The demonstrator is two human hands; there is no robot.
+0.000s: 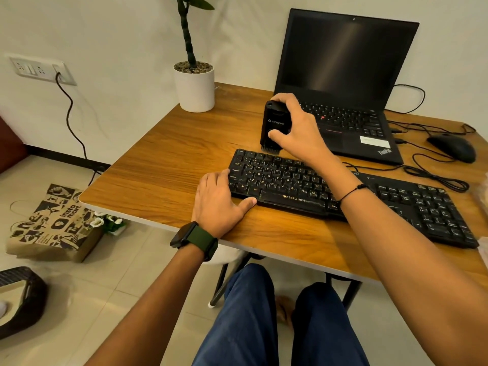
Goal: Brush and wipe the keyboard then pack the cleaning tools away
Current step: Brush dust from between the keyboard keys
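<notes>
A black keyboard [343,196] lies slantwise across the near right part of a wood-grain table [163,165], its white-lettered keys dull with wear and the name ZEBRONICS printed in white on the front edge below the space bar. The right hand [295,128] grips a black block-shaped cleaning brush [274,125], thumb on its lower face and fingers curled over its top; short dark bristles show at its lower end, just above the keyboard's far left corner, and whether they touch the keys cannot be told. A pale logo and a word on the brush are too blurred to read. The left hand [219,202] rests flat and relaxed at the keyboard's left end, fingers against its side and thumb along its front edge. Behind stands an open black laptop [343,83] with a dark screen, marked ThinkPad at its near right corner. On the floor to the left lies a brown paper bag [52,225] printed "insta mart".
</notes>
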